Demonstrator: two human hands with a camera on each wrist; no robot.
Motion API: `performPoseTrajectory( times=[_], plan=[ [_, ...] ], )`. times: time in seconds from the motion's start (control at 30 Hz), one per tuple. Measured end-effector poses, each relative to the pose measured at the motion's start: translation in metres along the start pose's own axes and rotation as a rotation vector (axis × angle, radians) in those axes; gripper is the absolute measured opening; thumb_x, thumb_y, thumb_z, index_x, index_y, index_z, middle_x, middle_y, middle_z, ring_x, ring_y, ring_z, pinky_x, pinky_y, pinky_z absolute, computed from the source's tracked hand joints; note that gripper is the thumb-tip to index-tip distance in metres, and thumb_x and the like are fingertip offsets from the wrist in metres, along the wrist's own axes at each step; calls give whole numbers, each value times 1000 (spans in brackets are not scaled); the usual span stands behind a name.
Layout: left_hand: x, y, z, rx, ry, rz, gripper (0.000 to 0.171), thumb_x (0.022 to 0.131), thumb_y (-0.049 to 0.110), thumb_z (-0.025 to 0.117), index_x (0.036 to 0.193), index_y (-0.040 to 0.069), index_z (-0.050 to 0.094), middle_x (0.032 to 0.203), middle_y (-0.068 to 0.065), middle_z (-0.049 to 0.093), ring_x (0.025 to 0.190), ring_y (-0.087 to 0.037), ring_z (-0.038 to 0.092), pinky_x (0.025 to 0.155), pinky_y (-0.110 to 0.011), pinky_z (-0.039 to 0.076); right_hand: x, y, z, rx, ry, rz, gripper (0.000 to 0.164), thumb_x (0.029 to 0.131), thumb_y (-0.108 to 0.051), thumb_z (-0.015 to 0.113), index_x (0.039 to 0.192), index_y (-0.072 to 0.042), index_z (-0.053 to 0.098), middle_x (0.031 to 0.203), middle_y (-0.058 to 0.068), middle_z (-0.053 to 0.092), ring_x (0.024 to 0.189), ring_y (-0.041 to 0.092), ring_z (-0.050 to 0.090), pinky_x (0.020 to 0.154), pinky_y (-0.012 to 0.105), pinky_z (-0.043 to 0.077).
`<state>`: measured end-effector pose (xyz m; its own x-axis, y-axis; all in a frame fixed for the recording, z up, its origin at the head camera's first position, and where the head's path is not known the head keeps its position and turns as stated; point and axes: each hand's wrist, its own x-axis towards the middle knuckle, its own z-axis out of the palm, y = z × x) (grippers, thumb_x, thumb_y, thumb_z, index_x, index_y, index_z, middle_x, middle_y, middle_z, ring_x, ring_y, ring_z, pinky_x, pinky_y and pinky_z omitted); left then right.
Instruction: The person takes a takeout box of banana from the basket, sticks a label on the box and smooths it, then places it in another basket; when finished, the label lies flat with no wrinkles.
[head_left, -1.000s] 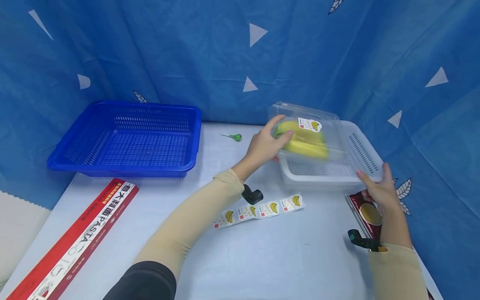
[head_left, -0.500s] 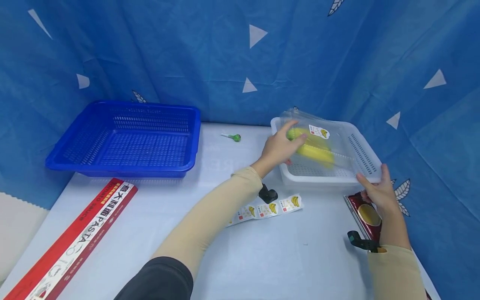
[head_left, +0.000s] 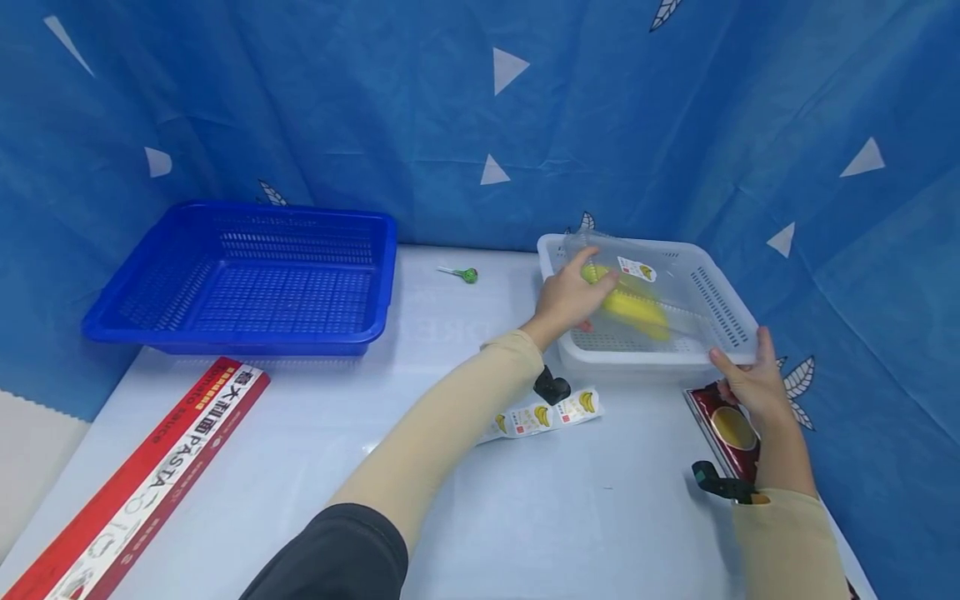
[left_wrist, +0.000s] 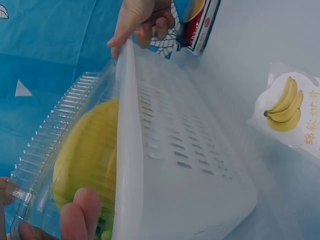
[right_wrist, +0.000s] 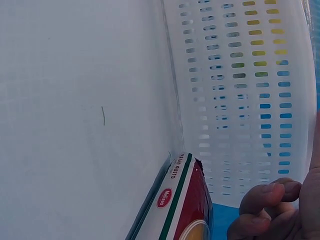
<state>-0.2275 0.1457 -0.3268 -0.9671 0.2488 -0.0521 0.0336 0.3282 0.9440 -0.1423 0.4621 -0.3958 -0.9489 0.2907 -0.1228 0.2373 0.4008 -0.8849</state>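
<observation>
My left hand [head_left: 566,298] grips the left end of a clear plastic box [left_wrist: 55,122], thumb on top. Yellow bananas [head_left: 636,312] show inside it, and a banana label [head_left: 637,269] sticks to its lid. The box lies tilted within the opening of a white perforated basket [head_left: 637,359]. My right hand [head_left: 756,385] holds that basket's near right corner, the thumb over the rim and the other fingers outside and below. In the left wrist view the box stands partly behind the basket's wall.
A blue basket [head_left: 238,337] stands at the back left, with a long red pasta box [head_left: 161,458] in front. A green lollipop [head_left: 469,275] lies between the baskets. A strip of banana labels [head_left: 543,417] is under my left forearm. A dark red packet [head_left: 733,429] lies beside my right wrist.
My left hand has moved right and slightly lower with the box of bananas, bringing it further into the white basket. The right hand stays at the basket's corner.
</observation>
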Motion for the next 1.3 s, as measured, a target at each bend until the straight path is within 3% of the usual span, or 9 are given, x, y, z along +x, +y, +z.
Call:
performPoseTrajectory(
  times=[0.13, 0.37, 0.63, 0.83, 0.97, 1.07, 1.3],
  plan=[
    [3, -1, 4, 0, 18, -13, 57, 96, 50, 58, 149, 46, 37, 127, -9, 65, 45, -23, 63, 48, -36, 57, -1, 0, 0, 15, -12, -5, 98, 95, -40, 62, 154, -45, -16, 161, 26, 15, 54, 15, 52, 50, 25, 51],
    [6, -4, 9, 32, 14, -20, 57, 97, 49, 56, 150, 44, 36, 104, -8, 69, 48, -25, 65, 52, -37, 58, -3, 0, -1, 25, -26, -5, 99, 96, -39, 61, 154, -44, -20, 163, 25, 14, 54, 15, 52, 51, 25, 50],
    [11, -5, 14, 135, -30, -43, 59, 98, 48, 55, 152, 43, 32, 117, -9, 68, 46, -22, 63, 45, -30, 51, -3, 1, -2, 43, -27, -10, 103, 91, -44, 65, 153, -47, -18, 162, 24, 16, 54, 15, 53, 51, 25, 51],
    [14, -3, 17, 272, -102, -61, 65, 97, 61, 47, 154, 49, 18, 122, -9, 66, 40, -18, 54, 40, -30, 45, -3, 1, -2, 18, -24, -14, 102, 93, -43, 63, 153, -46, -20, 162, 25, 16, 54, 13, 52, 51, 24, 51],
    [16, -2, 20, 396, -138, -66, 72, 96, 68, 40, 155, 51, 2, 103, -9, 68, 39, -13, 40, 40, -29, 40, -3, 0, -2, 15, -18, -14, 102, 94, -42, 63, 153, -45, -19, 162, 25, 15, 54, 14, 52, 51, 24, 50],
    [17, 0, 22, 497, -147, -63, 79, 96, 71, 35, 156, 44, -9, 85, -7, 65, 41, -13, 35, 42, -29, 35, -3, 0, -2, 10, -14, -22, 100, 94, -41, 63, 154, -45, -17, 162, 25, 17, 53, 14, 52, 50, 24, 50],
    [16, 2, 29, 714, -120, -82, 108, 83, 86, 36, 157, 29, -18, 51, 3, 41, 39, -10, 25, 40, -26, 25, -5, 1, -2, 72, -26, -56, 99, 96, -33, 63, 155, -44, -16, 156, 26, 21, 50, 12, 51, 46, 25, 47]
  ],
)
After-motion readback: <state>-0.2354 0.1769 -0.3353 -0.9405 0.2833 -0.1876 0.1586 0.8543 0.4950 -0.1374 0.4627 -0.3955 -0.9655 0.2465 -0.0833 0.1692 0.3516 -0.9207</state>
